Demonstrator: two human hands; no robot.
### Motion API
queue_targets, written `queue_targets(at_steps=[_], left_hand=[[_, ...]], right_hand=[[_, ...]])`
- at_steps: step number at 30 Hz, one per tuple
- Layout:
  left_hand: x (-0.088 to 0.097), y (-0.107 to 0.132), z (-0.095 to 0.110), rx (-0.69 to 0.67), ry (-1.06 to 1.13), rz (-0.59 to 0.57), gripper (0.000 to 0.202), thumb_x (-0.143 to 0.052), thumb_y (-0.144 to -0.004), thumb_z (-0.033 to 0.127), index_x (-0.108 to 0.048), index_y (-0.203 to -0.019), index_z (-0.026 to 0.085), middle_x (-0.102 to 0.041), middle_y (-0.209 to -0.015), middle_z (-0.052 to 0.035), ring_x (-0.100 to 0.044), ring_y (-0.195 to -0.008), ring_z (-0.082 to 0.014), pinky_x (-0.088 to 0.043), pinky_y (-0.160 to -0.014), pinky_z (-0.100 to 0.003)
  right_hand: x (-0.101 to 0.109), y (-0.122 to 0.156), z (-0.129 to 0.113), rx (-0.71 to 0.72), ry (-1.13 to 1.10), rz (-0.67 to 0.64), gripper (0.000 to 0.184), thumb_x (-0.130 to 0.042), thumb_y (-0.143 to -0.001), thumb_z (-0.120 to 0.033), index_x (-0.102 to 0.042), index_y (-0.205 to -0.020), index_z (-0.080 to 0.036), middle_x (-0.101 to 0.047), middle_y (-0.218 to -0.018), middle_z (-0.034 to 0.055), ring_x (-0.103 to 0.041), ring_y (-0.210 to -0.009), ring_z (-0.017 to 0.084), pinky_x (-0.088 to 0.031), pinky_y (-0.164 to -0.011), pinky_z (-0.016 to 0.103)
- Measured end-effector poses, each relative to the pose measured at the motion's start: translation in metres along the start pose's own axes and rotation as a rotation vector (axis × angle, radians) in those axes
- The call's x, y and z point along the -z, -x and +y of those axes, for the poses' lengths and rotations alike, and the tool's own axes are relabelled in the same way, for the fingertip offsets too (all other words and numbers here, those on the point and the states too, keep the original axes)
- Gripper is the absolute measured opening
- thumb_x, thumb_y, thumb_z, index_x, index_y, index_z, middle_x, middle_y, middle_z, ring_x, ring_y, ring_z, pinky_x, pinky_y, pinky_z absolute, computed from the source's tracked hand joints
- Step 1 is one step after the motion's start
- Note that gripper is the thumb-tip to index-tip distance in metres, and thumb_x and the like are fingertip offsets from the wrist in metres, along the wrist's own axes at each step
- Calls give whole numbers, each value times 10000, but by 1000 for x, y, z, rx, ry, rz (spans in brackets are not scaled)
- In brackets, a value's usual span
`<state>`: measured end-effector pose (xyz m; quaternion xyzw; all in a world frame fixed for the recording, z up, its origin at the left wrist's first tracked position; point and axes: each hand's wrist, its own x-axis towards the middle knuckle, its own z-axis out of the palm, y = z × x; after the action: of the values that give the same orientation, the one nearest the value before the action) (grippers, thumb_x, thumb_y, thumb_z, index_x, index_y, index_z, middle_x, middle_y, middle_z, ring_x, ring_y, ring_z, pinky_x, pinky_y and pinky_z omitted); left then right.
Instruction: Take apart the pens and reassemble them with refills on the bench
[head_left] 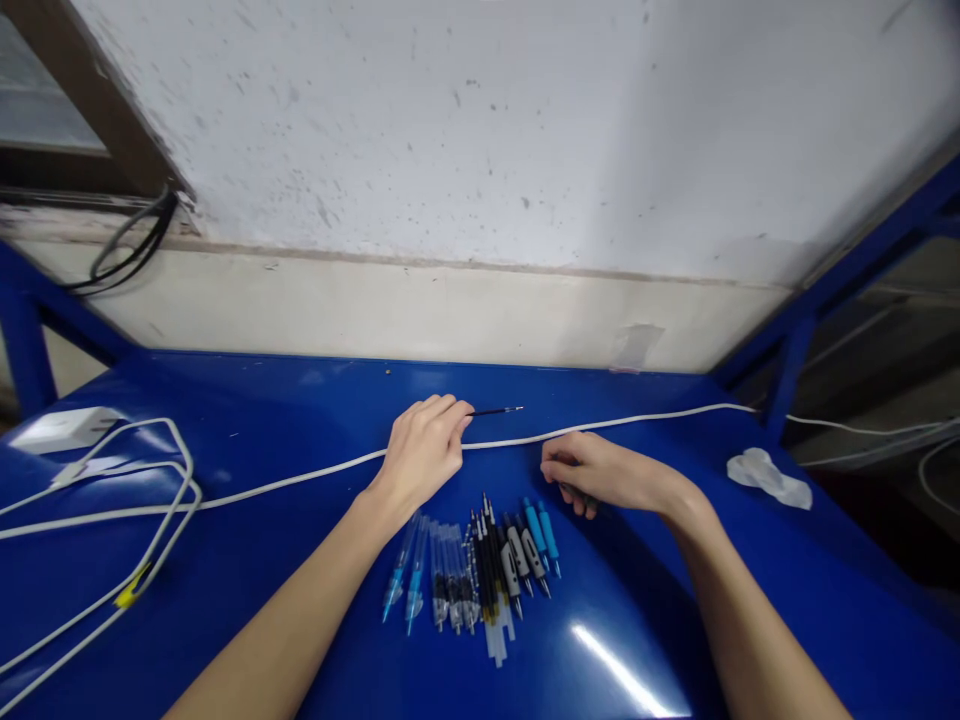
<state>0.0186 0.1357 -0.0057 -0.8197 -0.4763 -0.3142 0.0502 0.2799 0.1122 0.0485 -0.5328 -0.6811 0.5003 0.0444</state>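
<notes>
My left hand grips a thin black pen refill, whose metal tip points right past my fingers. My right hand is curled around a dark pen barrel, partly hidden by my fingers. Below and between my hands, several disassembled pens and pen parts lie fanned out side by side on the blue table, with clear, blue and black barrels among them. Neither hand touches this row. A white cable runs across the table just behind the row, passing under my left hand.
A white power adapter with looped white cables sits at the left. Crumpled white plastic lies at the right. A white wall rises behind the table, and blue metal framing stands at the right.
</notes>
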Motion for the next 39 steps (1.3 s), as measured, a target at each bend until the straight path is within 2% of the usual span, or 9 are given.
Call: queue_targets(at_steps=[3,5,9,15,18,20,23,29,39], left_hand=[[0,0,1,-35,44,-19,221,-472,-1030,177,-690,-1057,200,-722,-937,-49,-666,-875,-219,-525,-787,-364],[0,-1,3,-61,81,-34,238,-454,-1045,189,-689,-1079,200,-720,-932,-51,-665,-883,-217,-530,-805,-370],[1,-1,6,-93,157,-32,241,-454,-1053,200,-692,-1089,202,-716,-933,-52,-662,-878,-205,-538,-805,-363],[2,-1,7,-61,236,-51,236,-472,-1055,223,-685,-1152,192,-733,-1002,-69,-698,-934,-214,-567,-836,-371],[1,0,6,15,280,-50,259,-485,-1053,227,-654,-1246,194,-746,-1128,-85,-726,-978,-218,-587,-839,-364],[1,1,5,52,284,-49,272,-487,-1053,224,-642,-1275,197,-747,-1169,-86,-736,-999,-223,-596,-831,-362],[0,1,4,41,254,-34,254,-486,-1053,222,-660,-1237,197,-754,-1153,-82,-737,-1026,-235,-595,-855,-374],[0,0,3,12,172,-40,211,-496,-1041,200,-701,-1087,208,-760,-1008,-54,-731,-921,-218,-568,-792,-342],[0,1,1,44,154,-38,214,-500,-1040,212,-712,-1071,218,-759,-996,-41,-727,-905,-202,-532,-754,-304]], right_hand=[[-2,1,1,6,-72,24,208,-616,-958,-342,-656,-855,-166,-669,-676,19,-655,-487,131,-506,-418,204],[-5,-5,-2,56,-135,140,232,-664,-934,-391,-690,-940,-161,-683,-690,24,-651,-455,138,-482,-370,208],[-17,-28,-8,314,-529,395,392,-775,-847,-410,-663,-1127,-159,-715,-744,20,-672,-510,142,-492,-385,212],[-31,-48,-6,369,-986,566,384,-914,-692,-416,-730,-865,-128,-736,-772,58,-673,-633,119,-546,-532,205],[-21,-44,1,421,-1078,795,368,-906,-706,-452,-736,-845,-157,-646,-730,1,-598,-632,92,-491,-501,182],[-15,-39,2,477,-1046,849,339,-886,-734,-463,-717,-806,-178,-618,-765,-2,-591,-680,103,-478,-505,190],[-20,-35,-7,510,-884,709,311,-845,-782,-470,-702,-774,-194,-654,-790,13,-591,-658,121,-481,-528,233],[-57,-34,-26,537,-430,289,262,-814,-828,-445,-767,-806,-188,-738,-743,27,-637,-688,156,-503,-696,302],[-62,-34,-24,519,-321,292,240,-799,-855,-429,-772,-792,-198,-757,-767,14,-648,-717,157,-471,-750,313]])
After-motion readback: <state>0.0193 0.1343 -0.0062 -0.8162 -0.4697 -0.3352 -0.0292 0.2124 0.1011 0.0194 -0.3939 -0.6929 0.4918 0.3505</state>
